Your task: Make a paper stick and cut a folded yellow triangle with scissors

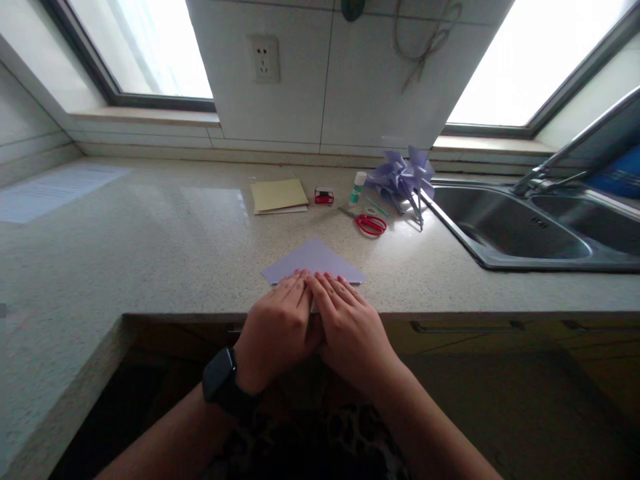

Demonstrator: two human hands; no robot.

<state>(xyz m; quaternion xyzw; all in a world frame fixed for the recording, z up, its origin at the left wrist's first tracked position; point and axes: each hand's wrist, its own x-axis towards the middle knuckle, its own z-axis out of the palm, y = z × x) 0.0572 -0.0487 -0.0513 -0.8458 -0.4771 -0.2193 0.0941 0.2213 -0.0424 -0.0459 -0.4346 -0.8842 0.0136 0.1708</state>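
Forearms, the left with a black watch at the wrist, extend from the near side toward a folded purple paper. Lying flat on the counter, its point far, the paper projects beyond the fingertips; its near edge passes beneath the fingers. Left hand and right hand touch, fingers straight and unclenched, laid upon the sheet rather than grasping it; thumbs largely hidden. Farther right: red-handled scissors, glue stick; far left: yellow paper.
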